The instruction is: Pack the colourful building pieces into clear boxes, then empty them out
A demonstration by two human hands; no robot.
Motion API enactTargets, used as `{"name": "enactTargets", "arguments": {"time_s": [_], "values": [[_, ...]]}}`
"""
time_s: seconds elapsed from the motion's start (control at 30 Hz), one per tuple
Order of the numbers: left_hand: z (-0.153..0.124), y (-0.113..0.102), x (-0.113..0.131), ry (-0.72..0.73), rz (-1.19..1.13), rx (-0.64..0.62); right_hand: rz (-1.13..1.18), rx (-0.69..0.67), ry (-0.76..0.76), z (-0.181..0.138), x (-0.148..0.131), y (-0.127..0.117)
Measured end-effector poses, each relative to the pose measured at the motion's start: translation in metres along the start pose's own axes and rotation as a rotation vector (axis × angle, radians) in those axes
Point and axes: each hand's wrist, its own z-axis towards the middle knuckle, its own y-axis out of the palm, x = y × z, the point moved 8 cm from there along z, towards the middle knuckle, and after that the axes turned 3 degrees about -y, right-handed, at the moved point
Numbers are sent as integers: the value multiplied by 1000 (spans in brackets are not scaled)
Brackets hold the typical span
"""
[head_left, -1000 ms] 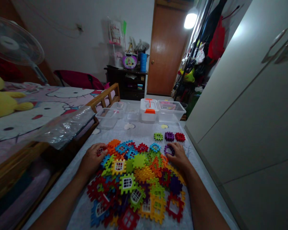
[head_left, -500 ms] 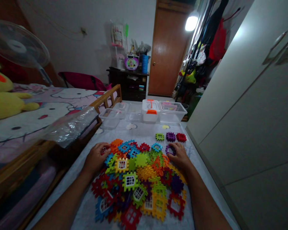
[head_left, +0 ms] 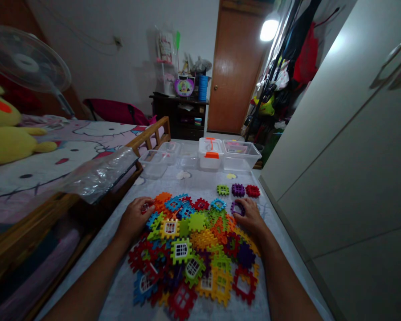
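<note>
A loose heap of colourful plastic interlocking blocks with notched edges covers the near part of the cloth-covered surface; some carry white window inserts. At the heap's left edge my left hand is closed round a red block, mostly covered by the fingers. My right hand pinches a purple square frame block at the heap's far right corner. Just beyond it sit a green block, a purple block and a red block in a row.
Clear plastic bins and a lidded box with orange latches stand along the far end. A bed with a wooden rail and plastic sheet borders the left. A pale cabinet closes off the right.
Both hands keep their places and their holds on the blocks. The head view has shifted very slightly.
</note>
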Motion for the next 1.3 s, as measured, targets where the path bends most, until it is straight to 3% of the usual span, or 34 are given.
{"name": "enactTargets", "arguments": {"time_s": [1.03,1.17,1.3], "values": [[0,3,-7,15,-3,-11,61,27,5,0,6,-1],[0,4,-10,7,4,-13,91,87,9,-3,6,-11],[1,5,-12,10,-3,-20,49,155,-31,1,-1,-38]]}}
